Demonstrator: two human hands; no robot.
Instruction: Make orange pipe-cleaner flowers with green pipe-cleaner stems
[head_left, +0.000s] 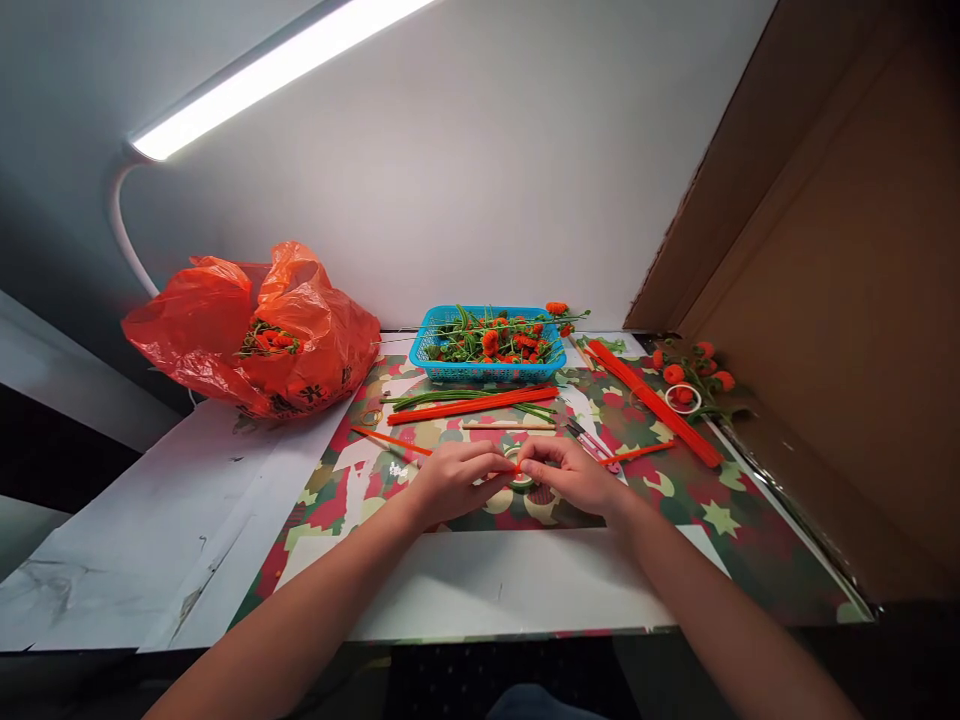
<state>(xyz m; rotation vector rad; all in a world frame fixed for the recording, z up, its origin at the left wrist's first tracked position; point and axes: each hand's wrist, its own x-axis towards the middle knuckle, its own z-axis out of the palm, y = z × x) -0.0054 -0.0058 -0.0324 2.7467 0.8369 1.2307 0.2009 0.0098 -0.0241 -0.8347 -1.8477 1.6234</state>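
Observation:
My left hand (459, 484) and my right hand (576, 476) meet over the middle of the patterned table covering. Both are closed in a pinch on an orange pipe cleaner (637, 453), whose ends stick out past each hand. Its middle is mostly hidden by my fingers. Just beneath my fingertips lies a small round roll (523, 482), partly covered. Pink-handled scissors (596, 445) rest beside my right hand. Beyond my hands are a thin wooden stick (510, 427), a bundle of orange pipe cleaners (474, 404) and several green stems (420, 397).
A blue basket (487, 373) of orange flowers stands at the back. To the left bulges a red plastic bag (330, 340) with more inside. Another orange bundle (656, 403), a white ring (683, 411) and flowers (673, 376) lie right, near a cardboard wall (832, 300). A lamp (285, 75) hangs above.

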